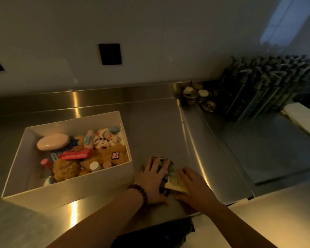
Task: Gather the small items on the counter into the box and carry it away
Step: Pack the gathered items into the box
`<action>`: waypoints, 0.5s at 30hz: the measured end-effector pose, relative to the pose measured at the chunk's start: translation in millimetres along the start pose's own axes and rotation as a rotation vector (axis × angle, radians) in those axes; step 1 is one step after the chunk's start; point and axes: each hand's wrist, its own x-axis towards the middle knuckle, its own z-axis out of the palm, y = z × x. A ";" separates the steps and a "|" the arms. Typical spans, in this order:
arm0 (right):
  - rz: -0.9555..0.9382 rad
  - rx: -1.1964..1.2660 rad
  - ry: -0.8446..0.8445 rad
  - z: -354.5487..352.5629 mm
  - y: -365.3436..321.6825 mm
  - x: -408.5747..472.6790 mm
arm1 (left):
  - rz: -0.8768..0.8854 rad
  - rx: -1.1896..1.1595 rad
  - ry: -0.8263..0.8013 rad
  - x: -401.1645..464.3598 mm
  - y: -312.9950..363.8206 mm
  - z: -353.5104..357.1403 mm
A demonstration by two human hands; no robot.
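Left hand and right hand, fingers spread flat, press small item pile with cream comb on steel desk; white box at 9 o'clock.

white box part-filled, comb beside it

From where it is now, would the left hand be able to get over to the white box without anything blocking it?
Probably yes. The left hand rests on the small pile just right of the white box, whose top is open, and only bare counter lies between them.
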 end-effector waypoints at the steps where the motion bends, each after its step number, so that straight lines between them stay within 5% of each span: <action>1: 0.004 0.002 0.042 3.6 1.2 -1.0 | -0.013 -0.027 0.023 0.5 -0.2 3.8; 7: 0.036 0.031 0.212 5.7 6.0 11.8 | -0.081 -0.122 0.130 20.4 -0.3 9.5; 15: 0.154 -0.030 0.169 -22.4 31.2 85.4 | -0.187 -0.144 0.212 93.6 -10.1 -19.7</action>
